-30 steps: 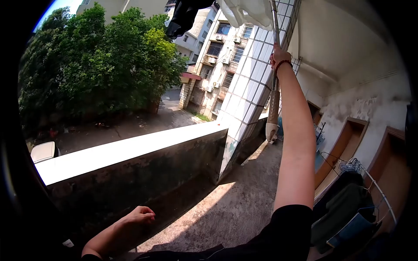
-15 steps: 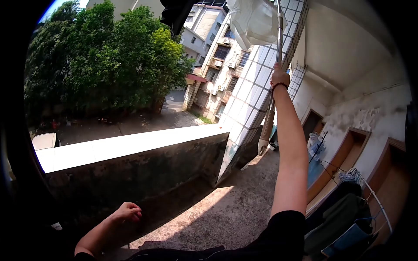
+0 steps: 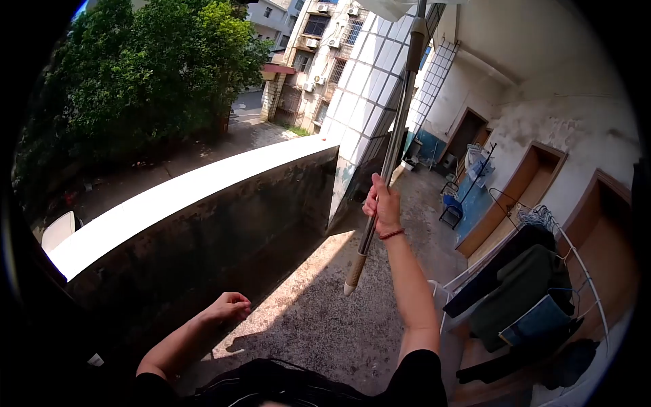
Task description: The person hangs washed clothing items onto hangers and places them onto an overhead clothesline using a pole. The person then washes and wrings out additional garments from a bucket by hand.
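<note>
A metal pole (image 3: 395, 132) slants through the middle of the view, its upper end toward half past twelve, its grip toward half past six. The right hand (image 3: 385, 207) is clenched around its shaft. From there, the left hand (image 3: 230, 308) is well apart at 8 o'clock, fingers curled, contents impossible to tell; hanging clothes (image 3: 525, 278) are at 4, a white-topped wall (image 3: 203, 178) at 9.

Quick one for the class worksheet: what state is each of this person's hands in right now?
Left hand: loosely closed, fingers curled, nothing visible in it.
Right hand: closed, holding the metal pole.
</note>
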`<action>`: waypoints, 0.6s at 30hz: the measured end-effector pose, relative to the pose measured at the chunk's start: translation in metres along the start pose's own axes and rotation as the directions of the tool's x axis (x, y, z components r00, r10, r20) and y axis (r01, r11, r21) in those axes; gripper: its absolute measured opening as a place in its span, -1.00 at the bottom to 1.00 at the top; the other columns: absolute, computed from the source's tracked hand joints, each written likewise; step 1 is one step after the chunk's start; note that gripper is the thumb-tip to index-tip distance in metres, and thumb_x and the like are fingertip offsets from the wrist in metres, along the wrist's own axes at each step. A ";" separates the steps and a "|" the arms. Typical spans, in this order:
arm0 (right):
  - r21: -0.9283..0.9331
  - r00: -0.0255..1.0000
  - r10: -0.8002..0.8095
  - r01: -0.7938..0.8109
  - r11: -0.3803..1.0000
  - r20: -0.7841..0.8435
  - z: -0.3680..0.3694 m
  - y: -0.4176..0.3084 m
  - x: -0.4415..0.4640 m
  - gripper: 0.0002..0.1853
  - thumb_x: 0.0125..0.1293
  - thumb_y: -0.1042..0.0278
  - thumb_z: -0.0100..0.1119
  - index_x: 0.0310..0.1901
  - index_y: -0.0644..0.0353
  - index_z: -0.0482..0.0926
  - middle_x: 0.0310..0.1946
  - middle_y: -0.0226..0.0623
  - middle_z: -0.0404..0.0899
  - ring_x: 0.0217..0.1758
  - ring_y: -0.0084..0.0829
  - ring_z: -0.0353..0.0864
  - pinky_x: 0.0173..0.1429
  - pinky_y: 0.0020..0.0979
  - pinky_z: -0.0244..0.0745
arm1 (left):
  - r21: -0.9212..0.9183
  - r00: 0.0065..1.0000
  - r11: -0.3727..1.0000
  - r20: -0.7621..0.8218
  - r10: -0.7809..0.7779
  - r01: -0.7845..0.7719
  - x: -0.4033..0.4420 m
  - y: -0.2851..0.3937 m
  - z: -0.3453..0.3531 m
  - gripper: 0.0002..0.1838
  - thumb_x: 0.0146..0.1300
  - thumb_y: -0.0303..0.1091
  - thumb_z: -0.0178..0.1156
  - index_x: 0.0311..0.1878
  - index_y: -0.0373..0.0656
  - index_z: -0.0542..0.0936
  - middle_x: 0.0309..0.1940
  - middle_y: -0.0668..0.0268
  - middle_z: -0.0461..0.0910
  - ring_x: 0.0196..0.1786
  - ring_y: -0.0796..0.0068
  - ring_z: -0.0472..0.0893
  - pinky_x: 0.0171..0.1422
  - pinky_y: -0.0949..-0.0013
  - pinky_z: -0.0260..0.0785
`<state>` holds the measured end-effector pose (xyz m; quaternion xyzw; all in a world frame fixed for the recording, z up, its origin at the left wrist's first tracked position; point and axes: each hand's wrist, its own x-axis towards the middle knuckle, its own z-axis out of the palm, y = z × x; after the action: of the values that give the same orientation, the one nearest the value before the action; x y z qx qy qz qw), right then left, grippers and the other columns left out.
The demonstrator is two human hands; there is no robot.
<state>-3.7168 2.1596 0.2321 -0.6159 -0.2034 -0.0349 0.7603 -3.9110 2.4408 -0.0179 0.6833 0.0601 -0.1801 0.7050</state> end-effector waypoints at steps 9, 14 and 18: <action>-0.481 0.757 0.178 -0.559 0.675 -0.629 -0.081 0.124 -0.422 -0.61 0.06 0.07 0.23 -0.68 0.22 0.47 -0.79 -0.32 0.41 -0.75 -0.53 0.34 -0.60 -0.44 0.21 | -0.393 0.627 0.787 0.477 0.616 -0.475 0.084 0.123 0.192 0.03 -0.10 0.26 0.21 0.34 -0.09 0.00 0.25 0.16 0.16 0.23 0.29 0.26 0.17 0.22 0.20; -0.408 0.517 0.099 -0.767 0.495 -0.851 -0.055 0.144 -0.609 -0.59 0.04 0.07 0.27 -0.63 0.30 0.45 -0.80 -0.39 0.38 -0.69 -0.67 0.30 -0.59 -0.51 0.21 | -0.537 0.471 0.784 0.803 0.364 0.310 0.091 0.067 0.305 -0.63 0.30 0.00 -0.12 -0.33 -0.12 0.42 -0.44 0.31 0.39 -0.29 0.41 0.40 0.01 0.20 0.28; -0.226 0.321 0.264 -0.915 0.335 -0.910 -0.055 0.109 -0.659 -0.57 -0.07 0.00 0.29 -0.39 0.26 0.51 -0.56 -0.18 0.49 -0.47 -0.34 0.48 -0.36 -0.37 0.36 | -0.322 0.462 0.767 0.886 0.037 0.555 0.014 -0.028 0.396 -0.61 0.29 -0.01 -0.09 -0.54 -0.09 0.26 -0.57 0.37 0.25 -0.41 0.47 0.29 -0.10 0.26 0.25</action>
<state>-4.2723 2.0034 -0.1098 -0.8100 0.4363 -0.0406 0.3898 -3.9710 2.0477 -0.0256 0.2369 -0.1347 -0.5767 0.7702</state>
